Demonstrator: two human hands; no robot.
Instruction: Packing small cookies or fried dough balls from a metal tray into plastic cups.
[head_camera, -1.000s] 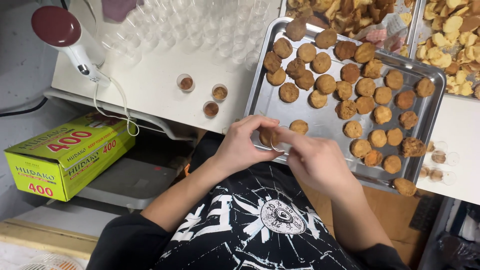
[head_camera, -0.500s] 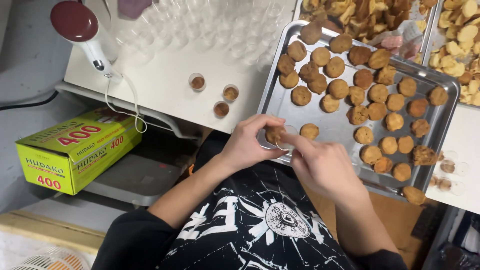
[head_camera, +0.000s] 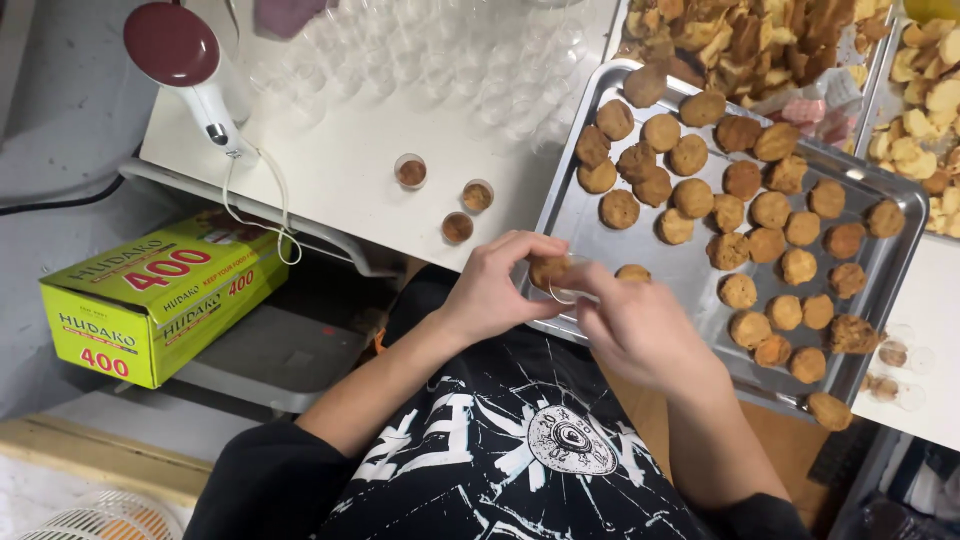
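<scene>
My left hand (head_camera: 497, 288) and my right hand (head_camera: 635, 325) meet over the near left corner of a metal tray (head_camera: 690, 275). Between them they hold a small clear cup (head_camera: 560, 285) with a brown round cookie piece (head_camera: 548, 270) at its mouth. The left fingers curl around the cup, and the right fingertips press at the cookie. Another cookie (head_camera: 633, 273) lies on the tray just beyond my right hand. Many more round brown cookies (head_camera: 745, 215) cover the tray.
Three small filled cups (head_camera: 458, 227) stand on the white table (head_camera: 340, 170), with several empty clear cups (head_camera: 440, 60) behind. A white and dark red hand tool (head_camera: 185, 65) lies at the left. A yellow-green box (head_camera: 160, 295) sits on a lower shelf. Trays of cookie scraps (head_camera: 760, 40) are at the back.
Both hands stay together at the tray's corner with the cup and cookie. The view has shifted slightly. The fingers have adjusted a little around the cup.
</scene>
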